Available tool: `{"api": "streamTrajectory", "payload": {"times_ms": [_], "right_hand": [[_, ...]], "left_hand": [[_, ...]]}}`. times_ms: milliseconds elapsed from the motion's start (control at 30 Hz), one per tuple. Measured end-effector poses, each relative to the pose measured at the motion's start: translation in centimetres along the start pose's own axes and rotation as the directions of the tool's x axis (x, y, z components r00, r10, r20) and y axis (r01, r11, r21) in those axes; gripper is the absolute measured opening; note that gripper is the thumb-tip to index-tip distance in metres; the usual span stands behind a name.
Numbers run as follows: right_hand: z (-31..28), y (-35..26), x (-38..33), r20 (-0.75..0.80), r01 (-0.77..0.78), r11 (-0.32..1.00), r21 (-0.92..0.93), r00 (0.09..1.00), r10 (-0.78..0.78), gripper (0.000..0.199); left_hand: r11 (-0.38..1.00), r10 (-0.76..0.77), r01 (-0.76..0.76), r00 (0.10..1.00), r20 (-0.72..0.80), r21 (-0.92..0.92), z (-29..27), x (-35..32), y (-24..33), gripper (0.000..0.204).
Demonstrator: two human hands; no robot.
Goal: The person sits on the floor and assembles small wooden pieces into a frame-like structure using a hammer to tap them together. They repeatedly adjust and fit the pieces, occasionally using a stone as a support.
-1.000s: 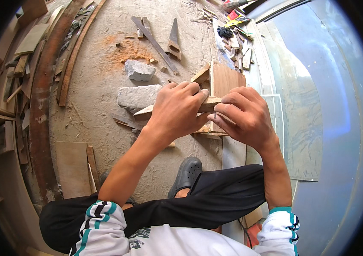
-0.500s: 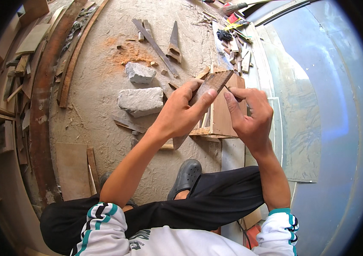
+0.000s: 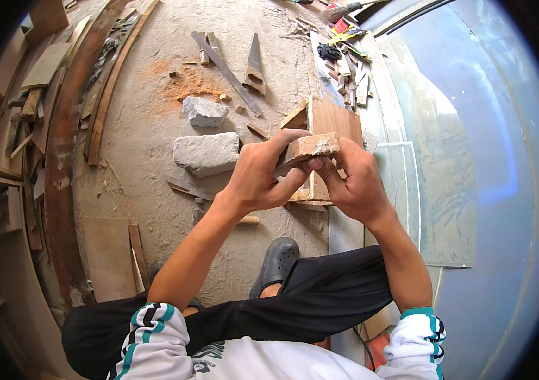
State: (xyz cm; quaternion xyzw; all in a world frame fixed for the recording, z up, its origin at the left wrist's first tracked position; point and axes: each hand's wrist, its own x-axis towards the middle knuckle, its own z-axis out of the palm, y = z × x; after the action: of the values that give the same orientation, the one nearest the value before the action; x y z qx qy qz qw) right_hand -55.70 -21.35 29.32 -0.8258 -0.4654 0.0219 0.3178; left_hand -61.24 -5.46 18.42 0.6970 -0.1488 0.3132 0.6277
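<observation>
head: both hands [image 3: 258, 172] (curled) around wood [image 3: 315, 147]

rough wood piece [image 3: 315, 146] (raggedest at its end face), smooth matt wood panel [image 3: 336, 119], coarse grainy stone block [image 3: 206, 154], metal saw blade [image 3: 255, 56], matt plastic-looking clog [image 3: 279, 261], cloth trousers [image 3: 326, 277]

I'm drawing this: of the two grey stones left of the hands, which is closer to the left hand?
The bigger stone, pictured close beside the left hand; the smaller stone lies farther off, next to the orange sawdust.
</observation>
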Motion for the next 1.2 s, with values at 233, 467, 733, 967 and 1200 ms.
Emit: {"api": "streamTrajectory", "payload": {"times_ms": [233,467,733,967,1200], "right_hand": [[-1.0,-0.2,0.0,0.079,0.038,0.995,-0.089,0.996,-0.031,0.018],[-0.3,-0.8,-0.4,0.007,-0.060,0.997,0.057,0.998,0.060,0.010],[0.1,-1.3,-0.2,-0.015,-0.116,0.993,0.032,0.993,0.116,0.011],[0.4,-1.6,-0.1,-0.024,-0.186,0.982,0.028,0.982,0.187,0.017],[-0.3,-1.7,0.7,0.054,-0.317,0.948,0.018,0.947,0.316,0.028]], "left_hand": [[0.991,0.095,-0.094,0.995,0.001,0.097,0.0,0.1,-0.1,0.035],[0.991,0.066,-0.064,0.998,-0.017,0.121,0.5,-0.4,-0.2,0.039],[0.989,0.106,-0.097,0.991,-0.078,0.115,1.2,-0.7,-1.2,0.045],[1.000,0.004,-0.002,0.999,-0.045,0.024,1.4,-0.8,-1.3,0.040],[0.561,-0.459,0.434,0.872,0.171,-0.704,1.7,0.1,-0.1,0.033]]}}
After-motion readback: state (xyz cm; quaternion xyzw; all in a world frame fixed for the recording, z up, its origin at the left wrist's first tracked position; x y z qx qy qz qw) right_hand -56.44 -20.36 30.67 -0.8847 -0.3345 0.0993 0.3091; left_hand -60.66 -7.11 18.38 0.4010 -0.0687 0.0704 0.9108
